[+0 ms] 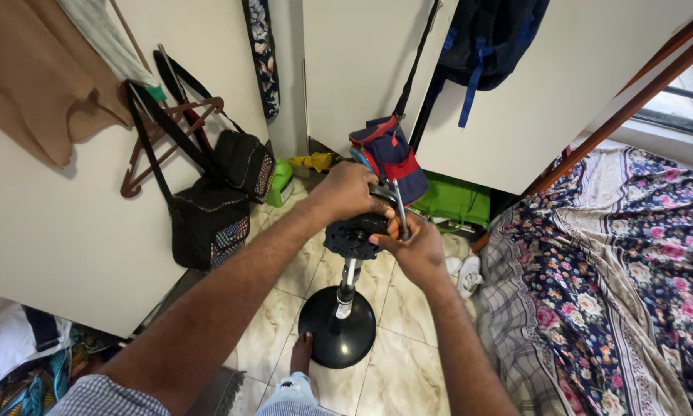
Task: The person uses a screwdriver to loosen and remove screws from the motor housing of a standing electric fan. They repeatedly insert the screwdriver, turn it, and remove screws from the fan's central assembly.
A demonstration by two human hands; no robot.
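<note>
A black fan motor head point(355, 233) sits on top of a chrome pole point(348, 286) that rises from a round black base point(337, 327) on the tiled floor. My left hand point(349, 189) grips the top of the motor head from above. My right hand point(410, 245) holds a thin metal tool, seemingly a screwdriver point(399, 206), upright against the right side of the motor head. My bare foot point(301, 353) rests at the edge of the base.
A bed with a floral sheet point(616, 270) fills the right side. Black bags point(208, 208) and a hanger hang on the white wardrobe door at left. A blue-red bag point(392, 154), a backpack point(489, 38) and green items point(456, 202) hang or lie behind the fan.
</note>
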